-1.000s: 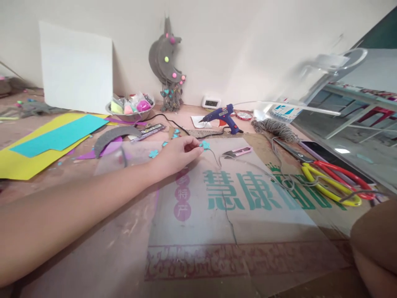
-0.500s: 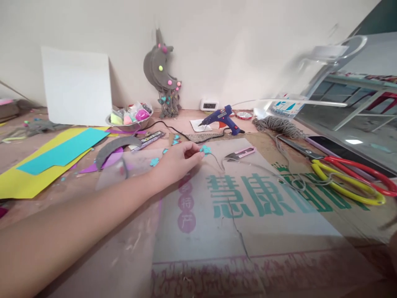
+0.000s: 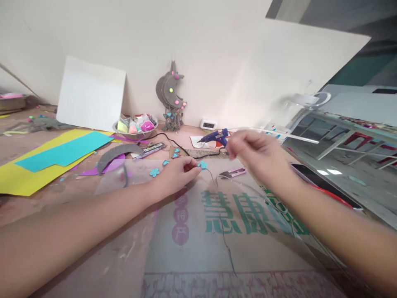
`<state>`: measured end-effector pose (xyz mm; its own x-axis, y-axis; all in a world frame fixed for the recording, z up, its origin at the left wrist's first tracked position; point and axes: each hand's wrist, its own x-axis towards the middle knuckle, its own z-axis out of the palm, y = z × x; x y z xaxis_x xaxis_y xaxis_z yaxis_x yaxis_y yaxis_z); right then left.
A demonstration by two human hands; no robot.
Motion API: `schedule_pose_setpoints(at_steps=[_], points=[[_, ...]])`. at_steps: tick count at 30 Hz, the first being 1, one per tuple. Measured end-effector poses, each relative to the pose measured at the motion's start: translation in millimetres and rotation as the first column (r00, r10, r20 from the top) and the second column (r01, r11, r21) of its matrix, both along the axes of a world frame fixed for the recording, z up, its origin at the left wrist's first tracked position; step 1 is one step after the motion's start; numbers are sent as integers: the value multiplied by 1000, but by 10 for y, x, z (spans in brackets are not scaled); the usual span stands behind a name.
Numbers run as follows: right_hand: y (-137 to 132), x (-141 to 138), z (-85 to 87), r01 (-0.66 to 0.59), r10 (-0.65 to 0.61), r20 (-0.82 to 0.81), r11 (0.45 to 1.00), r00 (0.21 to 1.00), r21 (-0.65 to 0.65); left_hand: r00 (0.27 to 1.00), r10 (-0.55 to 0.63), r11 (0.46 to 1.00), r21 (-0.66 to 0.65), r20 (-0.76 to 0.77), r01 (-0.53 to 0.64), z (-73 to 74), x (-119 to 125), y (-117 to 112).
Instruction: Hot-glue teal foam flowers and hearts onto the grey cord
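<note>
Blue flower [image 3: 202,165] near the far edge of my translucent sheet [image 3: 186,256], its rim pinched between the thumb and finger of my left hand [image 3: 176,176].
My right hand [image 3: 260,157] is raised and blurred, fingers curled, and I cannot tell whether it holds anything; it and its forearm block part of my view of the worktop's right side, where a dark phone [image 3: 322,184] shows beyond my arm. A grey cord [image 3: 211,176] trails from the flower towards the pink cutter [image 3: 233,173], which lies between my hands. Beyond them sits the blue glue gun [image 3: 215,137], its black cable [image 3: 172,140] running leftward to the metal bowl [image 3: 133,135]. A second flower [image 3: 154,172] lies just left of my left hand.
</note>
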<state>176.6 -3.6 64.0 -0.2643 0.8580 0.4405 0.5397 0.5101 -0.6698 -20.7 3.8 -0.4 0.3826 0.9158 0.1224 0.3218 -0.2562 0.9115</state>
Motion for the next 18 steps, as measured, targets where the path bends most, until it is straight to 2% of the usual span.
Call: schedule_pose_setpoints(at_steps=[2,5,7,10,12,15,18], points=[[-61,-40,-131,-33,35,90,999,995,-18,1000,12,1000,-22,19,-12,9,7,-5],[-144,-68,-397,-100,140,279,983,950,-155,999,29,1000,-6,27,-29,4,14,14],[-178,-71,-525,-111,186,343,967,921,-227,998,46,999,17,40,-47,-5,13,32],[-180,-63,-599,-36,121,363,972,924,-233,996,70,996,53,55,-73,-16,4,46],[-147,-53,-602,12,57,300,975,952,-222,996,70,994,77,60,-75,-16,-1,40],[-72,-40,-604,-24,32,27,967,999,-254,998,41,996,83,42,-45,-3,1,13],[-23,-42,-613,-71,23,-198,969,980,-237,1000,-6,995,96,-19,8,16,11,-10]])
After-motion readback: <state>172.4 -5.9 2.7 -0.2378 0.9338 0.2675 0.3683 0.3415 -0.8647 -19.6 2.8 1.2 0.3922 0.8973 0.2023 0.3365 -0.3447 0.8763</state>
